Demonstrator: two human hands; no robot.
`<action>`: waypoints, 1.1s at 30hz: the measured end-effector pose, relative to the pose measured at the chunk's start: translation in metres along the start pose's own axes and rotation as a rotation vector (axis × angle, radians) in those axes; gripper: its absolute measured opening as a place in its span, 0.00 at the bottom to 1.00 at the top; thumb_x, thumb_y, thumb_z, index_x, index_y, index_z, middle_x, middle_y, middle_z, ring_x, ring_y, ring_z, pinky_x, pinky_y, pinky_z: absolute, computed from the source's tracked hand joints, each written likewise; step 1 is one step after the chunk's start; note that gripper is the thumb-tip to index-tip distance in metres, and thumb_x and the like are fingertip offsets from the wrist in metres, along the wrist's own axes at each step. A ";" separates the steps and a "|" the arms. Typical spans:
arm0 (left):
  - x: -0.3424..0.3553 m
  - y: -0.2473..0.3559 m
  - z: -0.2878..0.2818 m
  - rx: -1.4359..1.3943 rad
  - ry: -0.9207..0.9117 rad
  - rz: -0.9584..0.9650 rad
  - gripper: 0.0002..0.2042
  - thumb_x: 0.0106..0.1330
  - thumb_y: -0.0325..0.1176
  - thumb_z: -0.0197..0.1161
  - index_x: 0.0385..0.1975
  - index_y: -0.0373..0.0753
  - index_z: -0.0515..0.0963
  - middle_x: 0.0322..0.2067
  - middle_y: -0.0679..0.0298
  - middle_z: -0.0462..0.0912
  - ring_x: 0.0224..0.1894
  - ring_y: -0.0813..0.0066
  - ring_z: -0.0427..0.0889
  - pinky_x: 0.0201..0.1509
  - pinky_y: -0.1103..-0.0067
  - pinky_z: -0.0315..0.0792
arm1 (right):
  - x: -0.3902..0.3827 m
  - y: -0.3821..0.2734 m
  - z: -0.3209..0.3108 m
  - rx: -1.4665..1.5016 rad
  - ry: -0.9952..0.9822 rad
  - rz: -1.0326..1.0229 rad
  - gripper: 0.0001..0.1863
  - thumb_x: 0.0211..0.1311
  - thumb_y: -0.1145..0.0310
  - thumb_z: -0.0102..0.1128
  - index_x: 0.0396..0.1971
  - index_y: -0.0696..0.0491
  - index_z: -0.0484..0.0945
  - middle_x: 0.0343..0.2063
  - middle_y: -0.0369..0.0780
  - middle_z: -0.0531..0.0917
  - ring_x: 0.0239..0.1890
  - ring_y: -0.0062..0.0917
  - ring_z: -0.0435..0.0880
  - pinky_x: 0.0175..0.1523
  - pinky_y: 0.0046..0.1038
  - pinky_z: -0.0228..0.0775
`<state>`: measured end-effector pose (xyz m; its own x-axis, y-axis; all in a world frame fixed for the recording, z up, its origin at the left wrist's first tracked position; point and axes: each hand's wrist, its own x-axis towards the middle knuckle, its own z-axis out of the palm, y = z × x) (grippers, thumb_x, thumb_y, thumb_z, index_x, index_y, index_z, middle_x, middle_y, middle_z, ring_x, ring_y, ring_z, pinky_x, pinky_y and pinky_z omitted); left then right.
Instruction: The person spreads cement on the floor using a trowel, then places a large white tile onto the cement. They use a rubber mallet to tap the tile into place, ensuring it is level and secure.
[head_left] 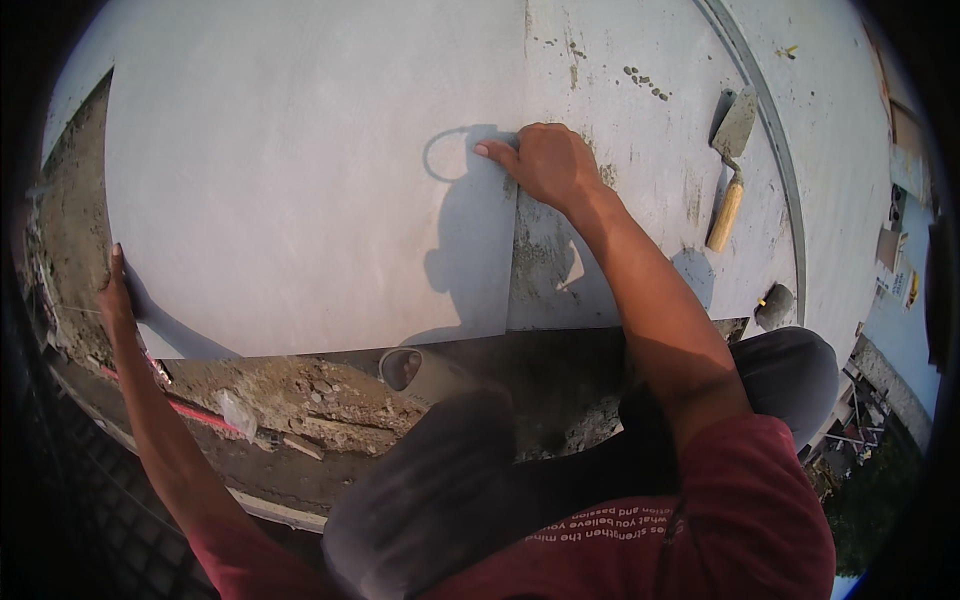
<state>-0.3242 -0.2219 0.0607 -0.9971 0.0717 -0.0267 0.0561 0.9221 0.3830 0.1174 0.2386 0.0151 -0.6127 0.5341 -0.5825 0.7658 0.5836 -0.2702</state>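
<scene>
A large pale grey board (290, 180) lies in front of me, with my shadow on it. My left hand (114, 285) grips its lower left edge, thumb upward. My right hand (545, 160) is closed over its right edge near the middle, thumb on the board's face. Beside it is a second board (655, 150), spotted with grey smears and lumps. A pointed trowel (728, 205) with a wooden handle lies on that board, right of my right hand.
Rough earth and rubble (270, 400) show below the board, around a grey pipe end (425, 372). My knees are bent just beneath. A curved grey strip (775, 130) crosses the boards at the right; a round hole (774, 308) sits below the trowel. Scraps lie at the far right.
</scene>
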 end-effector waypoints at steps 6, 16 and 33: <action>0.022 -0.025 0.017 0.164 -0.090 -0.115 0.39 0.55 0.68 0.65 0.30 0.24 0.82 0.25 0.59 0.78 0.31 0.67 0.72 0.41 0.69 0.69 | 0.003 -0.009 0.009 -0.098 -0.004 -0.018 0.33 0.69 0.40 0.47 0.26 0.56 0.84 0.26 0.42 0.85 0.33 0.34 0.86 0.38 0.35 0.77; 0.043 -0.038 0.040 0.121 -0.048 -0.027 0.35 0.58 0.66 0.63 0.36 0.30 0.84 0.32 0.56 0.83 0.36 0.65 0.78 0.46 0.67 0.70 | -0.001 -0.019 0.015 -0.197 0.108 -0.023 0.35 0.71 0.39 0.42 0.27 0.57 0.83 0.28 0.42 0.85 0.30 0.33 0.86 0.38 0.36 0.78; -0.247 0.056 0.168 0.415 -0.087 0.571 0.44 0.70 0.63 0.42 0.73 0.30 0.46 0.73 0.39 0.41 0.75 0.40 0.36 0.76 0.53 0.34 | -0.033 -0.129 -0.008 0.006 0.891 -0.886 0.40 0.67 0.37 0.45 0.67 0.55 0.64 0.67 0.49 0.64 0.73 0.42 0.55 0.75 0.50 0.41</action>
<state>-0.0661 -0.1244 -0.0668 -0.7993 0.6009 -0.0075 0.6009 0.7990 -0.0239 0.0374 0.1508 0.0752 -0.8333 0.1891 0.5195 0.0238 0.9511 -0.3080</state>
